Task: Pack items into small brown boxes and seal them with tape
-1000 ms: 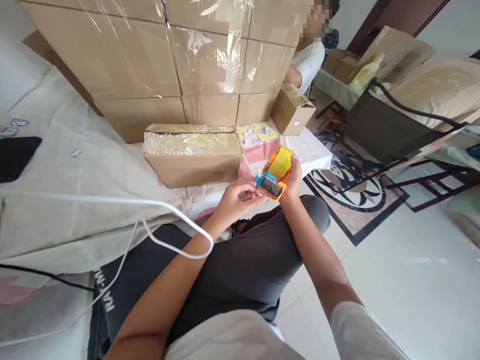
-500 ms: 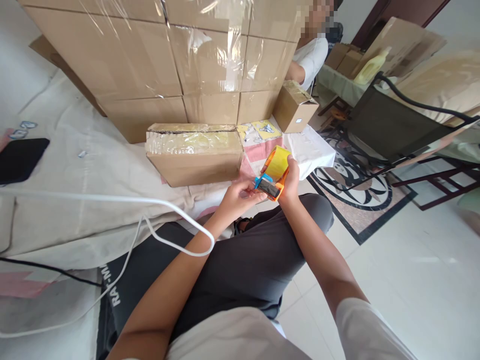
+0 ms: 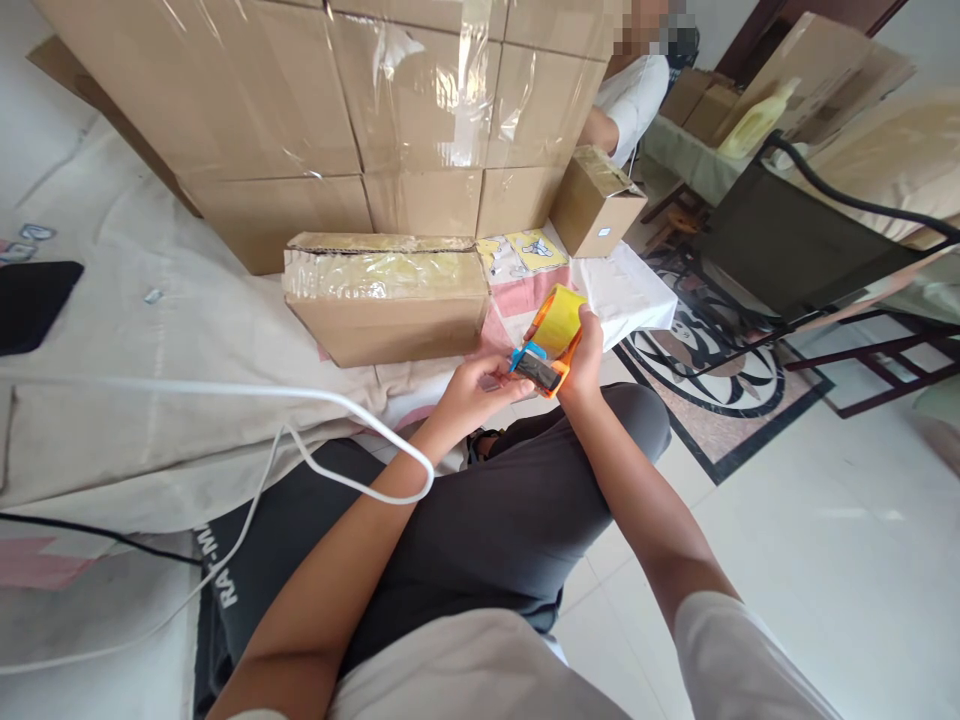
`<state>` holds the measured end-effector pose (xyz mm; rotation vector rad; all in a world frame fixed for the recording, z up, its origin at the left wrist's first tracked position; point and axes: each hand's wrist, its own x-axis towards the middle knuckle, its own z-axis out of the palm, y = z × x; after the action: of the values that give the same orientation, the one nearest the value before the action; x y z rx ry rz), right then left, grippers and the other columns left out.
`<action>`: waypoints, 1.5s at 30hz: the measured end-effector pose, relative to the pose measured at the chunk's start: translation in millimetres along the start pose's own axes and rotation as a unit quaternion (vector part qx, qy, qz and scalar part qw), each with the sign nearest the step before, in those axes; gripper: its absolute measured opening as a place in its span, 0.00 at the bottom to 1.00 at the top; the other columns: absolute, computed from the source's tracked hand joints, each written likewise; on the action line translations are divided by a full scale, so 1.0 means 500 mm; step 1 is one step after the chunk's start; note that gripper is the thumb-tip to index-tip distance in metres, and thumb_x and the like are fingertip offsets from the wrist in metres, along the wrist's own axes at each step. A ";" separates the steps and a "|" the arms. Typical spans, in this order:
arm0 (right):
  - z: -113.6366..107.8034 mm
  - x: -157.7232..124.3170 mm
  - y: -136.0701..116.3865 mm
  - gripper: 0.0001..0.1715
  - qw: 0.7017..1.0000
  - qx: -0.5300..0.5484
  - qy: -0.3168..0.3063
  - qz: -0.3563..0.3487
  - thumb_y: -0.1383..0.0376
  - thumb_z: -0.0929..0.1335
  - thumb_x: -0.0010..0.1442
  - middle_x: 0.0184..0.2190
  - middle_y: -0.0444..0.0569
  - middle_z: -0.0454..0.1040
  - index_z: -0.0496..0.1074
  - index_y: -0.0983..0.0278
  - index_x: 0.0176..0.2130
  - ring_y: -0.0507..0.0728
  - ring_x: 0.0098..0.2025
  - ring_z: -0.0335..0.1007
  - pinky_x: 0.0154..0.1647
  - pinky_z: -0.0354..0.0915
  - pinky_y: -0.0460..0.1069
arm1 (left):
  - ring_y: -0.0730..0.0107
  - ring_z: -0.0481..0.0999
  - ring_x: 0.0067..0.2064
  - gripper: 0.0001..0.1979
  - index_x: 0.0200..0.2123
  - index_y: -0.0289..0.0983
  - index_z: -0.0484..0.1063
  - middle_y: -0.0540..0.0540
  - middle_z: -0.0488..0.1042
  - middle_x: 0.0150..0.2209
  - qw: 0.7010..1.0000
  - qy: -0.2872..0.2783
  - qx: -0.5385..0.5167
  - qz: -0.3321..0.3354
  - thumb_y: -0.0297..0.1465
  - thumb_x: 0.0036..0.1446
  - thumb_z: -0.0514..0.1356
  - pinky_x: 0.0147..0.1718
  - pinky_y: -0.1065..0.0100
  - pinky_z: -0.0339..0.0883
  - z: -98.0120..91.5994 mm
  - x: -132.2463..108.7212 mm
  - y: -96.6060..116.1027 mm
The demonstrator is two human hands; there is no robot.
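Observation:
Above my lap, my right hand [image 3: 584, 353] is wrapped round an orange and blue tape dispenser [image 3: 564, 371] loaded with a roll of yellowish tape [image 3: 559, 320]. From the other side, my left hand [image 3: 484, 386] pinches the dispenser's dark, blue-edged front end between thumb and fingers. Whether a loose tape end lies in the left fingers is too small to make out. Just beyond my hands, a flat cardboard box [image 3: 397, 325] stands on the cloth-covered table, yellowish tape along its top edge.
Behind stands a wrapped stack of cardboard boxes [image 3: 420, 110], with a small box [image 3: 598, 205] to its right. A white cable [image 3: 360, 410] loops over my left forearm. At left lies a black phone-like object [image 3: 37, 305]. A person's sleeve [image 3: 634, 105] shows behind; a folding chair [image 3: 780, 240] stands right.
The view has shifted slightly, so the boxes and table sit a little higher and the phone-like object further left. Both hands keep their hold on the tape dispenser.

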<state>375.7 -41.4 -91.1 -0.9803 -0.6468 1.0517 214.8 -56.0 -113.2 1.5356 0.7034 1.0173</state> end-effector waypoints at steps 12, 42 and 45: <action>0.005 -0.004 -0.006 0.25 1.000 0.008 0.002 -0.020 0.41 0.69 0.54 0.28 0.49 0.77 0.68 0.58 0.37 0.64 0.36 0.80 0.38 0.77 0.61 | 0.65 0.74 0.39 0.12 0.34 0.37 0.74 0.47 0.75 0.34 1.000 0.006 0.002 0.008 0.38 0.54 0.68 0.41 0.67 0.69 0.017 -0.008 0.001; 0.005 0.001 0.008 0.23 0.998 0.010 0.052 -0.039 0.44 0.71 0.53 0.26 0.45 0.76 0.70 0.60 0.36 0.61 0.31 0.78 0.33 0.73 0.55 | 0.56 0.79 0.50 0.20 0.49 0.39 0.75 0.42 0.80 0.48 0.998 0.002 -0.054 -0.029 0.38 0.54 0.68 0.51 0.59 0.72 0.031 -0.005 -0.019; 0.007 -0.001 0.008 0.26 0.997 0.035 0.057 -0.029 0.43 0.72 0.51 0.27 0.45 0.77 0.69 0.60 0.37 0.61 0.30 0.77 0.32 0.73 0.54 | 0.53 0.79 0.49 0.18 0.45 0.40 0.78 0.41 0.81 0.45 0.999 0.035 -0.025 -0.013 0.38 0.52 0.69 0.51 0.58 0.71 0.031 -0.007 -0.015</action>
<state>371.1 -40.0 -93.3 -0.9491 -0.5382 0.9547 227.6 -64.8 -121.5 1.4498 0.7410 1.0655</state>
